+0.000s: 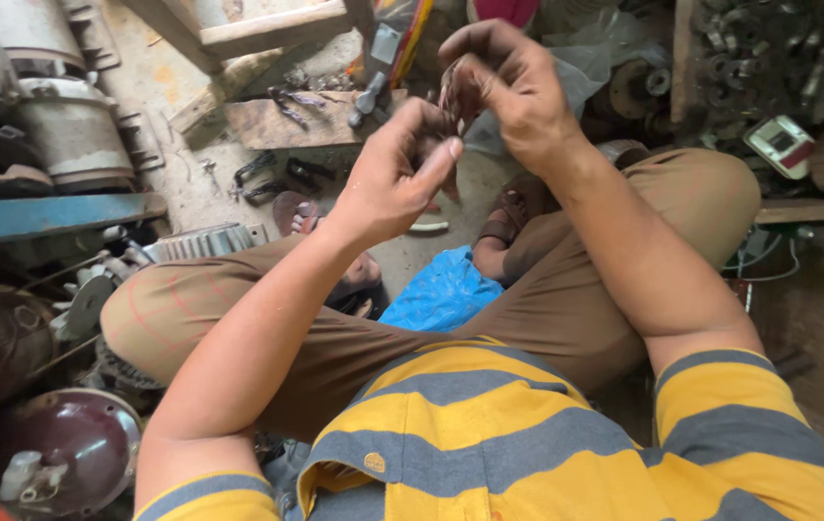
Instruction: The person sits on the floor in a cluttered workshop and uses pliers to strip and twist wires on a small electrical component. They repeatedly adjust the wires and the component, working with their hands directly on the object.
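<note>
You are pinching a small dark metal part (448,89) between both hands, holding it up in front of you above your knees; it is too small and too shadowed to name more closely. Your right hand (508,87) is curling over it from above, fingers clenching around its upper end, while your left hand (397,174) is gripping it from below, thumb and forefinger pressing together at its lower end. You are sitting cross-legged on the workshop floor (431,236) in brown trousers and a yellow-and-grey striped shirt, sandals showing just beyond your shins. A crumpled blue plastic bag (443,294) is lying between your legs, directly under the raised hands. Ahead of you a hammer (369,99) is resting on a flat wooden board (282,125), with dark clips and small fittings scattered beside it on the concrete. To your left, grey motor housings (60,125) are standing beside a blue metal bar (45,217), and a maroon domed cover (69,449) is lying near your left elbow. To your right, a heap of rusty nuts and rings (759,58) is piling up behind a small white meter (781,145).
</note>
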Demonstrator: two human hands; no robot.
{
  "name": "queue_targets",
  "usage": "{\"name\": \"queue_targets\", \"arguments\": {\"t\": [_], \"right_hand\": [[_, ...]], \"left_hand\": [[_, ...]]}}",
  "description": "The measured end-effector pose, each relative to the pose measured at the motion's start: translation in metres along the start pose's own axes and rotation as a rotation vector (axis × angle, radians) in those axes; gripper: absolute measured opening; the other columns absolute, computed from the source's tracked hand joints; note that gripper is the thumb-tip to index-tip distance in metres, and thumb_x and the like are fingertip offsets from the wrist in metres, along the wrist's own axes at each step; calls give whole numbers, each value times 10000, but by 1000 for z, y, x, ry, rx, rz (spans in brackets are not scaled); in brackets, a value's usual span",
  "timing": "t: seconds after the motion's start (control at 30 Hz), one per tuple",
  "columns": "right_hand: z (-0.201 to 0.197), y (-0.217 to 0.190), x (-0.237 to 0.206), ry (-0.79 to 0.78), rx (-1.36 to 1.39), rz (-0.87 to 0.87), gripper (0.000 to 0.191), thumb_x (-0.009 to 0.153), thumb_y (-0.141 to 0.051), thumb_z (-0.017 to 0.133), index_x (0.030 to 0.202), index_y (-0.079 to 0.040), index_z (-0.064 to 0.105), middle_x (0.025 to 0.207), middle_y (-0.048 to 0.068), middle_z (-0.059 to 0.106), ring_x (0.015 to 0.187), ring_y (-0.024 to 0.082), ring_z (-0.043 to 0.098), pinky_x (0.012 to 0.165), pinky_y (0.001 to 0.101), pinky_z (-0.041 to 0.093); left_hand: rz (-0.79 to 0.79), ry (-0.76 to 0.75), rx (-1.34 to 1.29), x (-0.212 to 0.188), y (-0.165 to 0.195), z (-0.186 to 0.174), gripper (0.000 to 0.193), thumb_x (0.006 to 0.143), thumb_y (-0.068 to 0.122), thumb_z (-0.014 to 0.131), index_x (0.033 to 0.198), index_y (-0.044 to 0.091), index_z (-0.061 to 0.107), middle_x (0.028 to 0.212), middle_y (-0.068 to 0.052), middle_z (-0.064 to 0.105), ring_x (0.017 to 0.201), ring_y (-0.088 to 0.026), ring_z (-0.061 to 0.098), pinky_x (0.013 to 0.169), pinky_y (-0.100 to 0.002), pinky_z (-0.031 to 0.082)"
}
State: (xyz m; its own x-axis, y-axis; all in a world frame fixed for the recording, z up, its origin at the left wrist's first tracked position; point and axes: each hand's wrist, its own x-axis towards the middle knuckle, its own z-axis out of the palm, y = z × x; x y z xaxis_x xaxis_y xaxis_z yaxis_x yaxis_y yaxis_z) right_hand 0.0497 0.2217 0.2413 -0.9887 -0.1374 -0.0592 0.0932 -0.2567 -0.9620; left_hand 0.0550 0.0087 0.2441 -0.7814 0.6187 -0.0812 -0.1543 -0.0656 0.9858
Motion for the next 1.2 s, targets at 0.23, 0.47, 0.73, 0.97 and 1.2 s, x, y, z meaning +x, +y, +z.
{"name": "queue_targets", "arguments": {"t": [0.23,0.47,0.73,0.97,1.2], "right_hand": [[21,-15,-15,52,-722,-184,227,980,-93,822,1107,9,664,973,58,745,885,106,708,817,244,560],[27,-14,-14,13,-576,-250,257,1032,-1,788,1250,33,655,1138,103,753,1033,125,719,920,268,590],[22,-6,-14,103,-384,-220,209,1063,-2,754,1248,27,662,1083,76,743,999,119,712,917,263,587],[5,-17,-4,22,-272,-152,340,1100,-245,680,1323,11,662,1017,43,729,879,68,647,788,217,522],[17,-29,-6,-53,-704,-43,314,889,-184,783,1164,-42,736,1004,48,763,878,110,688,796,284,563]], "left_hand": [[296,334,519,3,-15,-5,261,1021,132,662,1170,23,477,988,-200,703,934,-432,686,773,-459,535],[329,289,385,2,-10,-10,205,1078,118,637,1174,26,481,980,-145,721,870,-294,737,780,-394,575],[87,147,-374,14,-18,-22,155,1110,167,490,1217,64,446,948,-72,718,641,-28,530,561,-190,431],[268,75,58,5,-16,-18,131,1181,138,536,1245,50,462,920,-116,673,804,-197,683,778,-358,555],[347,181,699,6,1,-8,372,932,118,661,1287,120,551,839,-196,679,776,-405,682,647,-474,545]]}}
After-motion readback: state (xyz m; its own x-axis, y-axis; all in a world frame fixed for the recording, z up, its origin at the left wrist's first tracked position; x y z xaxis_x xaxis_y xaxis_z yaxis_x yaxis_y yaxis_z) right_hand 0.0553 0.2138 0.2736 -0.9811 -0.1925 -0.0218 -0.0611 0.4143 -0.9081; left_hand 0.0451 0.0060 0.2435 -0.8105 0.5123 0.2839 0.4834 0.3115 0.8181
